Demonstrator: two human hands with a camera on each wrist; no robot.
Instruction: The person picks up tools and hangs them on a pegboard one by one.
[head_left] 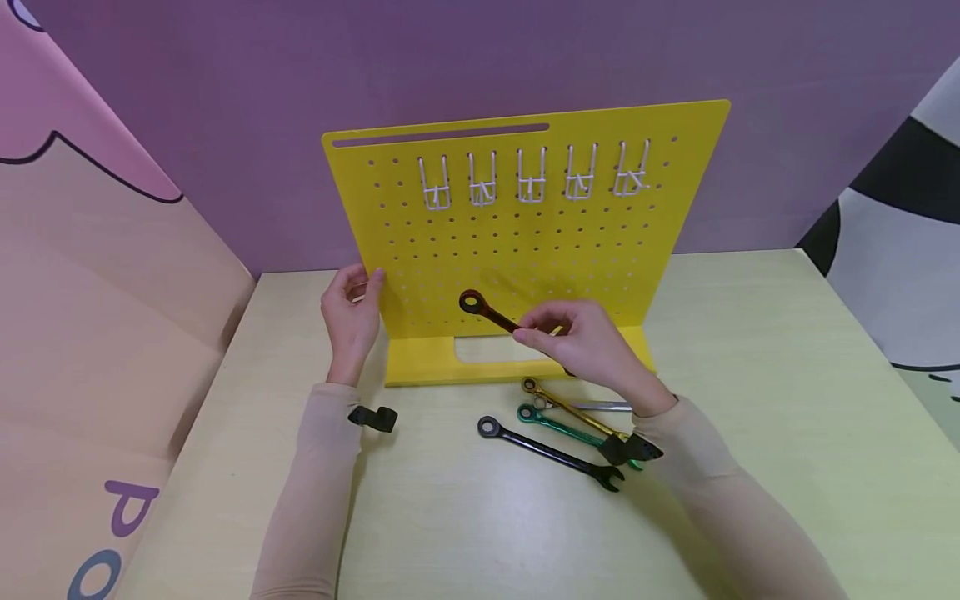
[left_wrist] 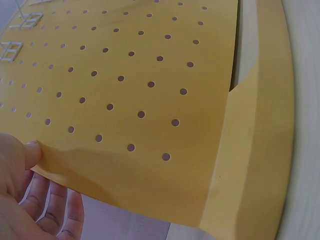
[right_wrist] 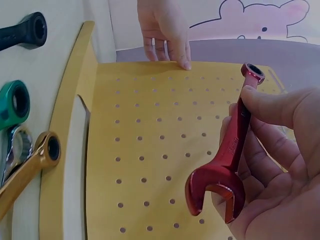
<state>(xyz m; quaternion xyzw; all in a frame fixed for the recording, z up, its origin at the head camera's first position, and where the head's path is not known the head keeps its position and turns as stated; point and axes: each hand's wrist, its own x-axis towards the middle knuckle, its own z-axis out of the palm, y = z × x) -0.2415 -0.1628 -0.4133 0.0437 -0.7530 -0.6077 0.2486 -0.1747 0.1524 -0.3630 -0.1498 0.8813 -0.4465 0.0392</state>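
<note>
The right hand (head_left: 585, 342) pinches the red wrench (right_wrist: 234, 145), glossy metal with ring and forked ends, before the lower part of the hole-dotted yellow board (head_left: 517, 242). The left hand (head_left: 352, 312) grips the board's thin edge, thumb in front, fingers behind. Bent-wire hooks (head_left: 532, 179) line its top. A shiny black wrench (head_left: 547, 451) lies near the green wrench (head_left: 570, 432).

Both sleeves (head_left: 321, 479) are long and pale beige; the wrist attachments (head_left: 384, 419) are black.
</note>
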